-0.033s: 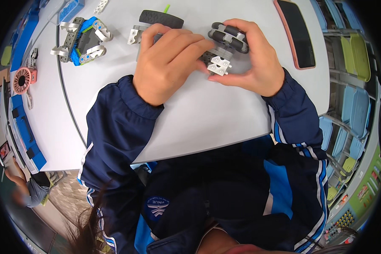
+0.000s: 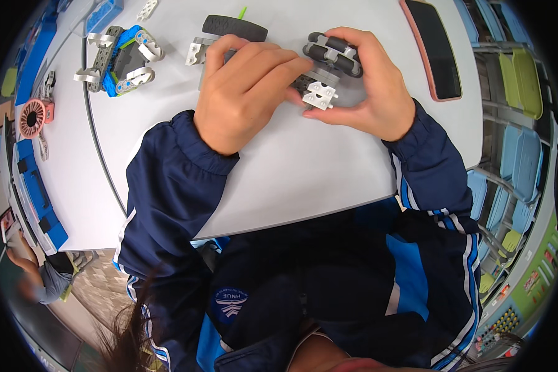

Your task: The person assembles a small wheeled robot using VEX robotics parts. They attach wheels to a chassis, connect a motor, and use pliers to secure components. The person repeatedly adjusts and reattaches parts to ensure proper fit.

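Grey wheel assy (image 2: 328, 65) is gripped by right hand (image 2: 369, 93); its white connector block (image 2: 319, 94) is pinched by left hand (image 2: 248, 93) fingertips.

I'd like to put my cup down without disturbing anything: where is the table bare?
Bare table lies near its front edge, below both hands. Crowded at the far side: left hand, right hand, grey wheel assembly, blue-grey assembly, phone.
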`<action>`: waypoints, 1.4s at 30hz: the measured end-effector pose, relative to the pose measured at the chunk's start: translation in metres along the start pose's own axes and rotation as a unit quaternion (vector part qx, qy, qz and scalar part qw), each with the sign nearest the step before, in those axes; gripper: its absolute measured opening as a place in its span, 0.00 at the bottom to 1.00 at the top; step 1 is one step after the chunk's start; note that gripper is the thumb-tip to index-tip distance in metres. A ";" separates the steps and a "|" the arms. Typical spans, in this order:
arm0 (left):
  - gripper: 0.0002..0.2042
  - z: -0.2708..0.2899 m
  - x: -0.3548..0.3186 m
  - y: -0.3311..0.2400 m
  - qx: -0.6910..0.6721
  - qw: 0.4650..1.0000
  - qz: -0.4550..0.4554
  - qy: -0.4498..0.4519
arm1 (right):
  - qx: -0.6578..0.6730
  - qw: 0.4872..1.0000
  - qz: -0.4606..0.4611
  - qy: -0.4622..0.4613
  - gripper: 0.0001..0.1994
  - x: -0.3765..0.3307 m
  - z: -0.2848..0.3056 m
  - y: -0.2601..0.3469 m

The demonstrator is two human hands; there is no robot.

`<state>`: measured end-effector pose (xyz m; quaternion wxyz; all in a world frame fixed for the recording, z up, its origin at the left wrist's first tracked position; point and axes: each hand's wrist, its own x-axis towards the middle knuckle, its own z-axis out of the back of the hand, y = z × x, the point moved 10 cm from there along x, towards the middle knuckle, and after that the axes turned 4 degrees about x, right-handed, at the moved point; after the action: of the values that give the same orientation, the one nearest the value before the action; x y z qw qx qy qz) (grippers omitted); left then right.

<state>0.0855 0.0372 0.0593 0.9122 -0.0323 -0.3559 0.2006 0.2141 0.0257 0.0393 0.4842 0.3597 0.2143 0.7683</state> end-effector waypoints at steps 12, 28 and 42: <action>0.19 0.006 0.003 0.001 -0.006 1.000 -0.019 -0.016 | -0.009 0.994 0.071 -0.088 0.37 0.007 0.008 0.015; 0.17 0.011 0.001 0.007 -0.029 0.999 0.027 -0.035 | -0.008 0.989 0.098 -0.108 0.32 0.004 0.012 0.024; 0.16 0.012 0.001 -0.010 0.019 0.999 -0.035 -0.008 | -0.014 0.988 0.121 -0.097 0.35 0.001 0.017 0.026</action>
<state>0.0813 0.0277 0.0706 0.9161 -0.0007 -0.3603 0.1760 0.2113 0.0149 0.0680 0.4114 0.4488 0.1101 0.7856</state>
